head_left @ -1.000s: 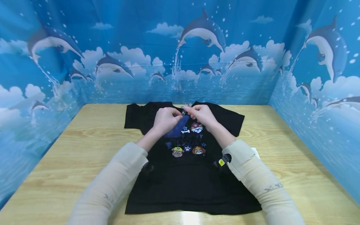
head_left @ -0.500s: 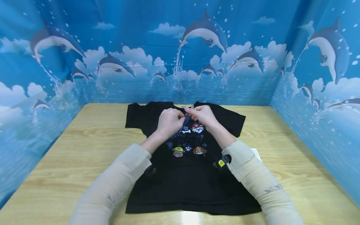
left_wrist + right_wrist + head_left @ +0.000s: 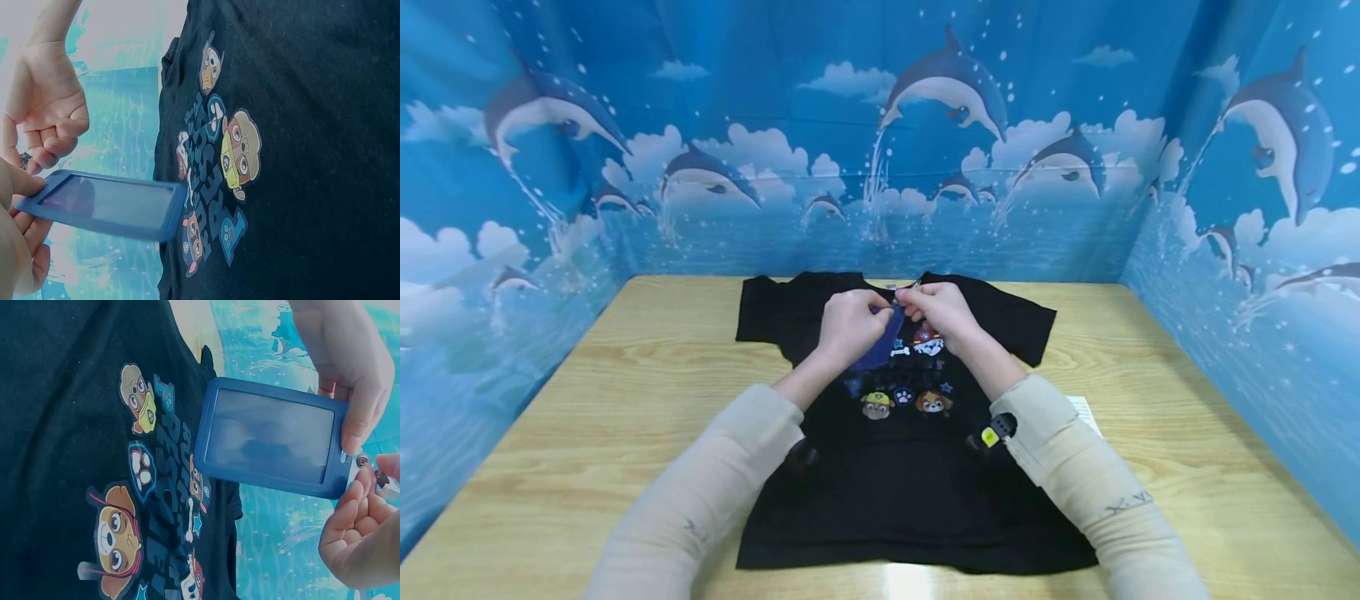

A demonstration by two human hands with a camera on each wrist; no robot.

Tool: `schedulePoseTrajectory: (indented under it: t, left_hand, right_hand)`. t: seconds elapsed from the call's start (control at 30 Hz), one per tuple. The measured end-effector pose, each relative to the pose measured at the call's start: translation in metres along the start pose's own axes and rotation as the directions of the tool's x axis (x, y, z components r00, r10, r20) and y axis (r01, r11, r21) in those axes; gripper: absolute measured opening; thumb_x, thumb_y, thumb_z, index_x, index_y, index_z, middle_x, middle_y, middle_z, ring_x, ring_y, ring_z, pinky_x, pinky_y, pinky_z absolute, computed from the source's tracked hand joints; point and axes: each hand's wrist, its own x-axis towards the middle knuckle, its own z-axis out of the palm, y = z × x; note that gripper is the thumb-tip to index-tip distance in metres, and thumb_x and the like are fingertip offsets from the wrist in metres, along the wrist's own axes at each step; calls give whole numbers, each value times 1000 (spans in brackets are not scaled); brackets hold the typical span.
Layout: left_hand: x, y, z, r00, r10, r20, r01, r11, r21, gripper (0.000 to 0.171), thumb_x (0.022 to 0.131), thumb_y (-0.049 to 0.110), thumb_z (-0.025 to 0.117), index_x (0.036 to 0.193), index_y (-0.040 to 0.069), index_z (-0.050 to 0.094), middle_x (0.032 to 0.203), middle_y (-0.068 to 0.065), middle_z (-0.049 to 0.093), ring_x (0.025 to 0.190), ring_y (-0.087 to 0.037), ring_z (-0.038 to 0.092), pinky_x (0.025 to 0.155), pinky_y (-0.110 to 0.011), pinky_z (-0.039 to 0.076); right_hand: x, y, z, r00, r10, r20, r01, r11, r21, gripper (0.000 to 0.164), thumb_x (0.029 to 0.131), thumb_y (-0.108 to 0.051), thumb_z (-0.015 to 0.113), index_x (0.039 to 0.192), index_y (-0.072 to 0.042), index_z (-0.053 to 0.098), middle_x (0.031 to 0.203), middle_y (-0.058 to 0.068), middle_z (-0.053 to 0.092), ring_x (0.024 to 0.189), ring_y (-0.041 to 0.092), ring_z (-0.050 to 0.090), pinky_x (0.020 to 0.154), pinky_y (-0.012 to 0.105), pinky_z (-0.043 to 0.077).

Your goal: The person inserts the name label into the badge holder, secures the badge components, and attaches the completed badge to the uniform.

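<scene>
My left hand (image 3: pixel 853 327) pinches one end of a blue badge holder (image 3: pixel 209 440), which has a clear window (image 3: pixel 272 434). In the left wrist view the holder tilts away from the thumb, its far end overlapping the shirt. Close beside it, my right hand (image 3: pixel 943 315) pinches a small metal clip (image 3: pixel 362 461) right at the holder's slotted end. The fingertips of both hands nearly meet, hiding part of the clip. Below them a black T-shirt (image 3: pixel 917 500) lies spread out, with cartoon dog prints on its chest.
The shirt covers the middle of a wooden table (image 3: pixel 625 417). Something white and flat (image 3: pixel 1084 412) shows beside the right sleeve. A blue curtain (image 3: pixel 760 225) with dolphins stands behind the table and at its sides.
My left hand has moved slightly right, closer to the right hand. The badge holder turned narrow to the view half a second ago and now shows its broad side again.
</scene>
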Motion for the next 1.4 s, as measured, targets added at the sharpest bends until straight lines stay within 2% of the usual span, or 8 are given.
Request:
schedulePoseTrajectory:
  t: [0.13,0.3,0.4,0.53,0.7,1.0,1.2,1.4]
  left_hand:
    - [1,0,1,997,-76,18,77,995,-64,11,81,16,68,82,6,74,76,-4,70,65,-16,61,60,-30,47]
    - [1,0,2,986,-140,85,151,979,-140,13,84,18,67,85,6,73,77,-5,69,57,-14,60,49,-25,47]
    - [1,0,2,983,-143,112,159,975,-155,15,86,18,65,88,6,72,79,-5,69,58,-14,61,49,-24,48]
    - [3,-1,2,988,-126,93,139,979,-148,16,87,19,63,89,6,73,81,-4,70,66,-13,60,58,-26,47]
    - [4,-3,1,983,-150,107,168,968,-188,20,90,21,59,89,7,72,74,-3,67,60,-13,58,54,-26,44]
    - [4,-5,-1,947,-254,197,304,906,-295,34,95,33,50,89,6,71,81,-4,68,78,-16,62,69,-32,48]
    - [5,-2,-3,929,-272,250,343,886,-313,40,93,43,50,90,6,66,83,-7,65,67,-18,53,59,-30,42]
    - [6,-1,-4,906,-299,300,397,846,-356,38,94,42,50,91,6,63,85,-9,63,62,-19,48,54,-29,37]
  right_hand:
    - [0,0,2,1000,-9,-16,9,1000,-10,27,90,-22,59,96,3,66,68,-2,56,66,12,51,50,21,39]
    - [0,0,2,1000,-14,-20,14,999,-31,23,90,-19,57,92,2,64,68,-1,55,66,15,51,50,21,39]
    - [1,1,2,1000,-22,-9,21,1000,-23,19,89,-17,56,91,1,63,69,-1,54,67,16,51,51,20,39]
    - [3,1,2,999,-37,3,37,999,1,17,89,-17,57,87,0,61,69,0,54,65,15,51,51,20,40]
    - [4,2,1,998,-55,6,55,998,-7,20,89,-17,57,85,2,60,68,0,53,64,16,51,56,25,43]
    - [3,6,2,997,-76,26,76,997,-11,22,91,-17,56,88,5,59,68,0,54,57,10,48,56,26,43]
    - [1,6,3,994,-99,49,99,995,-8,22,93,-17,54,83,2,58,69,0,53,60,11,48,59,26,44]
    - [-1,5,3,991,-117,65,115,993,27,20,93,-15,54,81,1,56,69,1,53,60,13,48,56,23,42]
